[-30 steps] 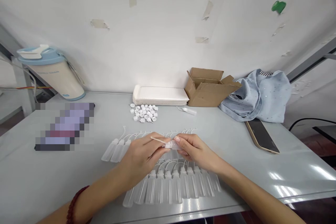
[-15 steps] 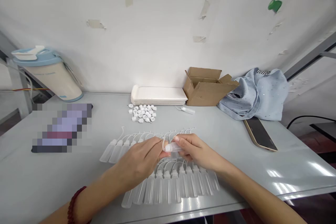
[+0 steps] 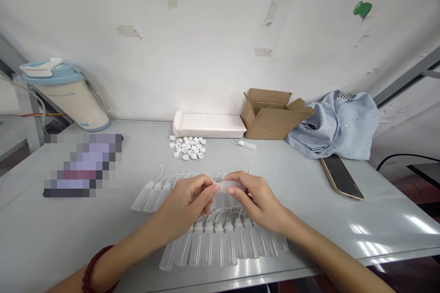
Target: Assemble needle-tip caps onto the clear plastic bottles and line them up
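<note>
Hands are meeting above rows of clear bottles [image 3: 220, 242]: right hand [image 3: 256, 199] is gripping a small bottle [image 3: 231, 186], left hand [image 3: 187, 203] is pinching its tip.

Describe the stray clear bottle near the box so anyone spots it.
Find the open brown cardboard box by the back wall. In front of its left corner lies one small clear plastic needle-tip bottle. Unlike the rows of matching bottles, it lies alone.

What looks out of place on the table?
A stray bottle lies alone by the cardboard box, apart from the two rows. Nothing looks spilled or broken. Left hand and right hand hold one bottle.
</note>
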`<control>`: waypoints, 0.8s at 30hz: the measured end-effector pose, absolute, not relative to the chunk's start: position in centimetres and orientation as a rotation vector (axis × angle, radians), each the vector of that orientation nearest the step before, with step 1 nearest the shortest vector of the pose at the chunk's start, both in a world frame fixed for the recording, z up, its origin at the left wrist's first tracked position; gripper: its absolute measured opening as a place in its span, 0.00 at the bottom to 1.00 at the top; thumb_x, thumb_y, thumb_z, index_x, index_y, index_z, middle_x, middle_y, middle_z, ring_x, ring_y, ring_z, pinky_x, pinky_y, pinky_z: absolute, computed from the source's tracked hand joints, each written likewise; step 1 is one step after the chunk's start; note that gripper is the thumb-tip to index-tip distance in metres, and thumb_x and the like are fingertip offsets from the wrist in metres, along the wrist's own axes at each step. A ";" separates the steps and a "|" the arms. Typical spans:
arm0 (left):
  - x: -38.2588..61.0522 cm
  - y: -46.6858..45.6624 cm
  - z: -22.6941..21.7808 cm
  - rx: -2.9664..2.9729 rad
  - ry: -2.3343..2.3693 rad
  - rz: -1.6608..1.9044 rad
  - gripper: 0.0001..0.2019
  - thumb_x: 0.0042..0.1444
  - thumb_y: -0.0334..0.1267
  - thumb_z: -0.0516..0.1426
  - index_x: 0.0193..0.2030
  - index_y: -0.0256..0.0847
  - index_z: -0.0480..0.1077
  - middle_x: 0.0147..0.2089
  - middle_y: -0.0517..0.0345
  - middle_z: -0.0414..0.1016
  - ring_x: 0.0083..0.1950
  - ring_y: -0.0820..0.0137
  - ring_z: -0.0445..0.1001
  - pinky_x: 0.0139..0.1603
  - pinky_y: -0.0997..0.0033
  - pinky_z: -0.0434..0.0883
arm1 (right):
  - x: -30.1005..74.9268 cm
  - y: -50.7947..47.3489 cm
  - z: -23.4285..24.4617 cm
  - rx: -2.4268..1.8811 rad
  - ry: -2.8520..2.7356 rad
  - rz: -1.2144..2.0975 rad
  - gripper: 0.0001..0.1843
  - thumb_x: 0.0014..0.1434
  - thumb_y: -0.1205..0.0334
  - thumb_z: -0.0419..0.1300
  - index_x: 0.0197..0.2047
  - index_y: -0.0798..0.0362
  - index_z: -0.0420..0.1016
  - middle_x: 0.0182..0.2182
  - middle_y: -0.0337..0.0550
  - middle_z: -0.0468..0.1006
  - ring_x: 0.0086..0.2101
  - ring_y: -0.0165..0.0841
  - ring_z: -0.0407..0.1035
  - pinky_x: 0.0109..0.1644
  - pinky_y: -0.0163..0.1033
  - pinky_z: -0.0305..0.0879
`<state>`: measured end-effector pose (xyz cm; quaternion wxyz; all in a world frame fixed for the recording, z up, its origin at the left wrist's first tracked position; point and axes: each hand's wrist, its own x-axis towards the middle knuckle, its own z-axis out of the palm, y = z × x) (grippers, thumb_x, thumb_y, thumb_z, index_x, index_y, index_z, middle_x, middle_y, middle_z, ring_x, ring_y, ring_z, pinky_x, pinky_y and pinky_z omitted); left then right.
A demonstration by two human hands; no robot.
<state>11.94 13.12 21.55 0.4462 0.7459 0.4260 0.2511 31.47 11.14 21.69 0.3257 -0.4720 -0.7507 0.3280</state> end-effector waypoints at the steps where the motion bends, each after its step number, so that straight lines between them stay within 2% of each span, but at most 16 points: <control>1: 11.9 13.1 21.2 1.920 1.036 0.691 0.14 0.64 0.43 0.49 0.29 0.40 0.65 0.21 0.66 0.68 0.21 0.75 0.66 0.22 0.77 0.64 | 31.4 11.2 21.6 -1.250 -1.941 0.911 0.15 0.65 0.54 0.49 0.41 0.56 0.70 0.21 0.35 0.64 0.22 0.27 0.56 0.28 0.34 0.54; 3: 11.9 13.1 20.2 2.140 0.976 0.881 0.08 0.64 0.38 0.50 0.34 0.40 0.66 0.26 0.63 0.72 0.25 0.74 0.70 0.27 0.75 0.68 | 31.4 11.3 21.4 -1.268 -1.813 1.134 0.18 0.65 0.50 0.49 0.34 0.55 0.69 0.17 0.31 0.58 0.19 0.25 0.52 0.24 0.32 0.51; 5: 11.8 13.0 19.2 2.376 0.881 1.047 0.05 0.64 0.34 0.50 0.39 0.40 0.66 0.33 0.59 0.74 0.31 0.72 0.73 0.31 0.74 0.70 | 31.3 11.5 21.2 -1.241 -1.627 1.415 0.22 0.63 0.46 0.49 0.26 0.53 0.61 0.15 0.28 0.53 0.17 0.23 0.47 0.20 0.31 0.46; 7: 11.7 13.0 18.7 2.521 0.792 1.133 0.05 0.64 0.30 0.50 0.42 0.40 0.66 0.36 0.56 0.75 0.35 0.71 0.74 0.34 0.73 0.71 | 31.2 11.7 21.1 -1.196 -1.445 1.648 0.24 0.61 0.42 0.51 0.23 0.51 0.55 0.15 0.26 0.49 0.16 0.22 0.43 0.18 0.30 0.42; 10: 11.7 12.9 19.3 2.459 0.813 1.137 0.05 0.63 0.31 0.52 0.43 0.40 0.67 0.36 0.57 0.76 0.35 0.72 0.74 0.35 0.74 0.72 | 31.2 11.8 21.2 -1.148 -1.333 1.771 0.25 0.59 0.41 0.54 0.23 0.51 0.55 0.15 0.25 0.47 0.16 0.21 0.40 0.18 0.30 0.39; 13: 11.8 12.9 20.8 2.211 0.908 0.913 0.06 0.62 0.36 0.53 0.37 0.39 0.69 0.31 0.60 0.74 0.31 0.73 0.73 0.30 0.76 0.70 | 31.3 11.7 21.4 -1.117 -1.448 1.659 0.23 0.60 0.43 0.53 0.26 0.54 0.61 0.17 0.27 0.50 0.17 0.22 0.43 0.19 0.30 0.41; 17: 11.8 12.7 22.3 2.028 0.908 0.631 0.20 0.65 0.41 0.47 0.23 0.38 0.65 0.22 0.63 0.67 0.24 0.75 0.67 0.21 0.79 0.63 | 31.5 11.4 21.7 -1.178 -1.768 1.302 0.20 0.64 0.48 0.49 0.36 0.56 0.71 0.17 0.30 0.55 0.19 0.24 0.49 0.22 0.32 0.47; 22: 11.7 12.7 21.9 2.049 0.835 0.614 0.23 0.67 0.40 0.44 0.20 0.38 0.61 0.20 0.64 0.64 0.23 0.77 0.66 0.26 0.78 0.64 | 31.5 11.0 22.2 -1.163 -2.024 0.994 0.16 0.67 0.55 0.47 0.38 0.55 0.70 0.23 0.36 0.66 0.24 0.27 0.60 0.31 0.34 0.56; 24: 11.7 12.8 21.2 2.246 0.808 0.733 0.22 0.67 0.39 0.44 0.21 0.39 0.59 0.20 0.64 0.63 0.22 0.76 0.64 0.25 0.76 0.63 | 31.5 10.9 22.2 -1.194 -2.043 0.986 0.17 0.67 0.55 0.46 0.33 0.54 0.68 0.23 0.36 0.66 0.24 0.27 0.59 0.31 0.34 0.55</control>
